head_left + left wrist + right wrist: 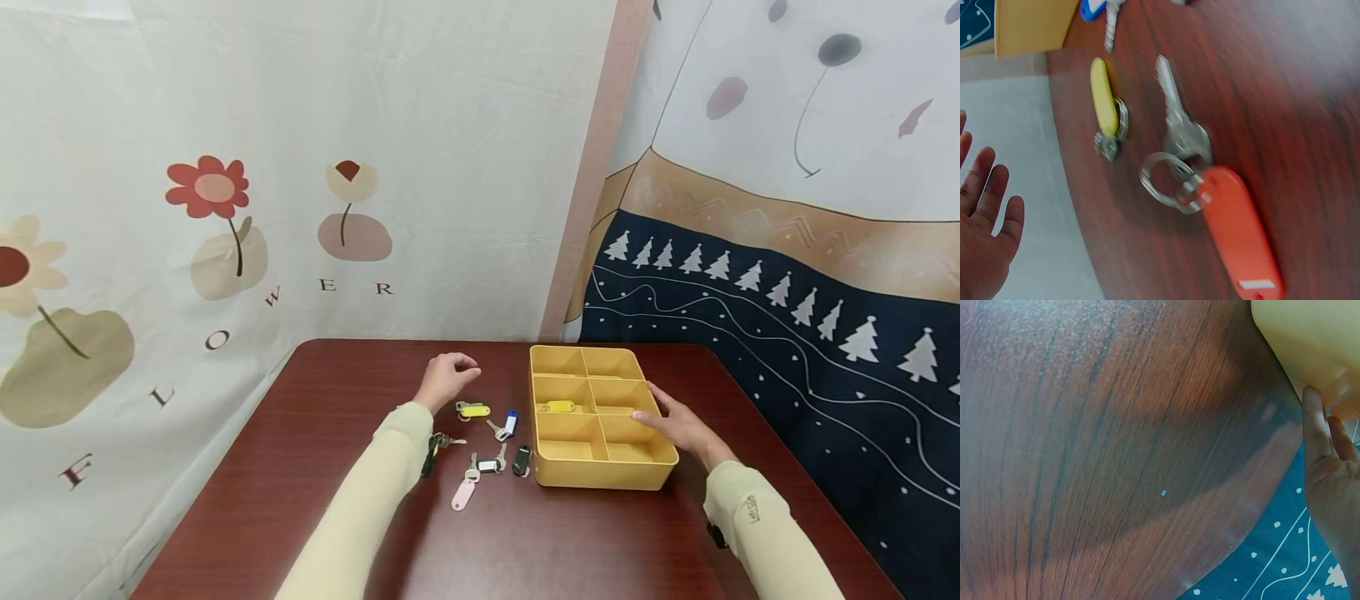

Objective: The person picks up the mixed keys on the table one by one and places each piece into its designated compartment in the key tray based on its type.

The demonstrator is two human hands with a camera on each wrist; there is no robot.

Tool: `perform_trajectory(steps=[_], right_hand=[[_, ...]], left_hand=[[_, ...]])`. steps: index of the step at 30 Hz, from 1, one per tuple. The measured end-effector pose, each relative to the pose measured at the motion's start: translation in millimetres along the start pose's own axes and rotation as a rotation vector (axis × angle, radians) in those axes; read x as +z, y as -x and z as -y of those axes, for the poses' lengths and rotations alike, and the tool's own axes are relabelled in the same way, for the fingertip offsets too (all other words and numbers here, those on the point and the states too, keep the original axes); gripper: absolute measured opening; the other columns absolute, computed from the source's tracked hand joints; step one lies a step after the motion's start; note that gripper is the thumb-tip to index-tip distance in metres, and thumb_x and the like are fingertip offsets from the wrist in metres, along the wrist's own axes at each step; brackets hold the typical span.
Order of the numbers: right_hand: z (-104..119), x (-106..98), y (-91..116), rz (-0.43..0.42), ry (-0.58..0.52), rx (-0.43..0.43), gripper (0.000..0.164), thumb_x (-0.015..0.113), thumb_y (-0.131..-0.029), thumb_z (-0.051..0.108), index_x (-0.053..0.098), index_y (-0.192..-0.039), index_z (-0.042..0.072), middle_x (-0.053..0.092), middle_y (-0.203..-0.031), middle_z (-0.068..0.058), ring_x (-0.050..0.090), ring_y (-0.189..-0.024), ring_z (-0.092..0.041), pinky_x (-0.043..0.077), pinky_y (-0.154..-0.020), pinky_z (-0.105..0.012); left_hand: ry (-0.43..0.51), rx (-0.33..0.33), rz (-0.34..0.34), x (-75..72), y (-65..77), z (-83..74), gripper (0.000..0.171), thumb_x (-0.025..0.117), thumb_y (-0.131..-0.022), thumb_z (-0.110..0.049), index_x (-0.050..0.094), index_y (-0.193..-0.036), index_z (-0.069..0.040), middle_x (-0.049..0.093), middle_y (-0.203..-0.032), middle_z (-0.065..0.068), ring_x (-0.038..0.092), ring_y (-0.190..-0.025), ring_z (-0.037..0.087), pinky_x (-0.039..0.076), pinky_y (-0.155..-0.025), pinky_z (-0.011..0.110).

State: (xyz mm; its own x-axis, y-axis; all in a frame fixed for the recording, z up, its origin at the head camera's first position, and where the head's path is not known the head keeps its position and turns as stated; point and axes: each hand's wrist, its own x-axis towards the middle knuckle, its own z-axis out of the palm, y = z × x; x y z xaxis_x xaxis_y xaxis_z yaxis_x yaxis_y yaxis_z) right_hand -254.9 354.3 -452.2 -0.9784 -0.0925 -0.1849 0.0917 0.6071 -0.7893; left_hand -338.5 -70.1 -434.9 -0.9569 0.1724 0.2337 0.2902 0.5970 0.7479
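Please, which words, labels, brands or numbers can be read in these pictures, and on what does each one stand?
"F L O W E R": spaced letters on the pale wall cloth.
Right sleeve: lettering near the cuff, too small to read.
Key tags: any writing is too small or blurred.

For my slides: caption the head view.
Right grip on six-compartment yellow organizer holding one yellow key tag; empty left grip near tagged keys.

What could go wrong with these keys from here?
The right hand holds the yellow organizer; a leftward push might run it into the black fob beside it. Two keys by the pink tag lie close together, so one grab could catch both. The red tag, not discernible in the head view, might be overlooked.
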Motion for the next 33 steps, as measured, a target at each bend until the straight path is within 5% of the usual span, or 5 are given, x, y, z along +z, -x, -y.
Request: perform_trajectory(steps=[16,27,33], right_hand=[[-3.8,-1.5,-0.9,-0.004,0.012,0.009,0.089,0.060,-0.098,0.042,0.004,-0.160,0.010,0.015,-0.158,-0.031,0.026,-0.139,-0.049,0.025,-0.109,-0.063],[-1.8,-0.7,-0.5,0.000,-0.004,0.015,0.094,0.062,-0.095,0.048,0.005,-0.160,0.011,0.016,-0.158,-0.031,0.029,-0.138,-0.048,0.026,-0.109,-0.063],[0.0,-0.8,-1.5,-0.001,0.011,0.021,0.090,0.060,-0.098,0.044,0.004,-0.160,0.011,0.015,-0.158,-0.030,0.026,-0.139,-0.048,0.023,-0.110,-0.064]], left_hand=[[-0.020,-0.062,0.136,-15.2,19.1,41.4,0.015,0.073,-0.089,-0.011,0.074,-0.102,-0.004,0.069,-0.098,0.006,0.059,-0.091,0.023,0.050,-0.083,0.039],[-0.041,-0.070,0.224,-4.0,23.7,56.0,0.014,0.077,-0.084,-0.005,0.074,-0.098,-0.004,0.070,-0.091,0.003,0.060,-0.081,0.017,0.051,-0.077,0.034],[-0.067,-0.059,0.214,1.4,21.9,56.6,0.012,0.077,-0.083,-0.003,0.075,-0.095,-0.005,0.069,-0.088,0.002,0.061,-0.081,0.015,0.051,-0.077,0.034]])
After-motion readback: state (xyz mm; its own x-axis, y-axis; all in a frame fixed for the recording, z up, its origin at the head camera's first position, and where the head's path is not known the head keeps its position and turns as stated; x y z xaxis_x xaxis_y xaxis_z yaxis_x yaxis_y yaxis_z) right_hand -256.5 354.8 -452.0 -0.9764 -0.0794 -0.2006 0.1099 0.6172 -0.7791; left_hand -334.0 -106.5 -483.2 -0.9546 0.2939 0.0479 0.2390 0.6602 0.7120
